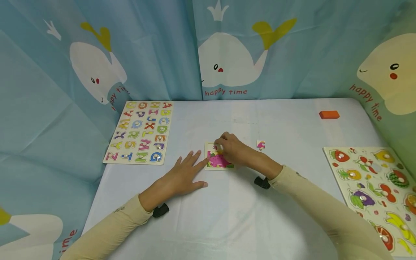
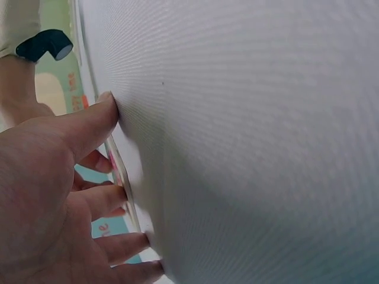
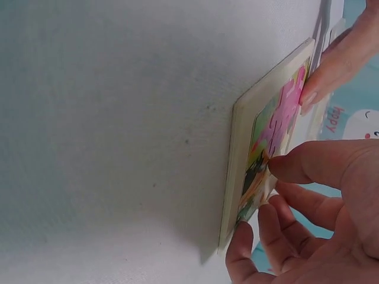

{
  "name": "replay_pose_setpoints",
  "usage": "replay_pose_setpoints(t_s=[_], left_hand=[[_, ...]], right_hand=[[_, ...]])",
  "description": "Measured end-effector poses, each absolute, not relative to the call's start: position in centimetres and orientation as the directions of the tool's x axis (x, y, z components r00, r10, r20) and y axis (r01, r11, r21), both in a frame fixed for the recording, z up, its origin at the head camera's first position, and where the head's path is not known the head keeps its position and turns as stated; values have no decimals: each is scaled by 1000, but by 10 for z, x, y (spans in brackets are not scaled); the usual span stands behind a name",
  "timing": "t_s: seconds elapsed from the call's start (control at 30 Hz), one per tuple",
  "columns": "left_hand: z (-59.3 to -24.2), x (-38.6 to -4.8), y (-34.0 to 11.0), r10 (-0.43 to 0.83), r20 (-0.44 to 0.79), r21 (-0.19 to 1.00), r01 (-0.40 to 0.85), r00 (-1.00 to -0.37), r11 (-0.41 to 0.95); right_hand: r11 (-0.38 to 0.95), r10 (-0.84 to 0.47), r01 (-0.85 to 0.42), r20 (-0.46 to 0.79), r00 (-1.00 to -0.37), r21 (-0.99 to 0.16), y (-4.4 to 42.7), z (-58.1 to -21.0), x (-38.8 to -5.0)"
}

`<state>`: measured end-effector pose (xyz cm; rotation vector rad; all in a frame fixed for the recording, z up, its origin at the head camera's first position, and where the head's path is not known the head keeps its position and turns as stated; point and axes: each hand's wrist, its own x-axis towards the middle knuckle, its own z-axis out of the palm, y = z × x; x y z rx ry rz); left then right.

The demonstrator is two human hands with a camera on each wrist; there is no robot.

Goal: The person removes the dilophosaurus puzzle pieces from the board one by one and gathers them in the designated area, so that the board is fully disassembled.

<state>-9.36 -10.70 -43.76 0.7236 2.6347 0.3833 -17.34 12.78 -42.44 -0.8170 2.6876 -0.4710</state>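
Note:
A small jigsaw board (image 1: 211, 167) with a pink picture lies mid-table. My left hand (image 1: 182, 177) is spread beside it, index fingertip on its left edge; the left wrist view shows the extended fingers of that hand (image 2: 56, 183). Over the board's upper part, my right hand (image 1: 235, 148) has its fingers bent down. From the right wrist view, the thumb and fingers of this hand (image 3: 325, 207) pinch a puzzle piece (image 3: 265, 188) at the board surface; the fingers partly hide it. A loose pink and white puzzle piece (image 1: 261, 145) lies right of the board.
An alphabet peg board (image 1: 138, 133) lies at the back left. On the right is a fruit peg board (image 1: 373, 180), with an orange block (image 1: 329, 115) farther back. Blue curtains (image 1: 156, 54) printed with whales hang behind the table and at its sides.

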Motion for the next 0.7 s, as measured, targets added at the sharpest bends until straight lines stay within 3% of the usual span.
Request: replay_pose_setpoints(t_s=[0.37,0.7], left_hand=[[-440,-94,-108,538,-279,352,436,-796,828],[-440,-94,-108,537,-284,351,435,-794,829]], right_hand=[[767,-567,-436,-179,-804,-471,132,-421,-171],[730,-575,-462,-87,-814,-504,136,-426,-168]])
